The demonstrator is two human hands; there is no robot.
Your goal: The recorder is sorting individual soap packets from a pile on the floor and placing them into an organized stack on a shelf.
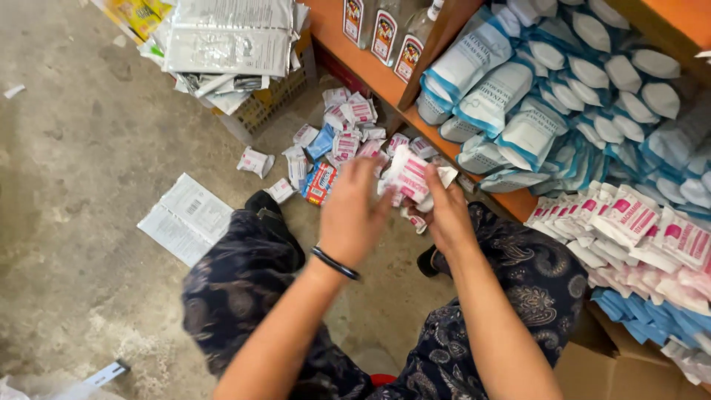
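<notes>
Your left hand and right hand jointly clasp pink-white packets; your fingers hide the lower packets' edges.

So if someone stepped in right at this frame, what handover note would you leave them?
Left hand: fingers on the bundle of pink-and-white sachets, grip unclear.
Right hand: holds that bundle from the other side.
Loose sachets lie in a heap on the concrete floor beside the orange shelf.
Done: rows of pink sachets sit stacked on the shelf.
Left: the floor heap is not yet gathered.
</notes>
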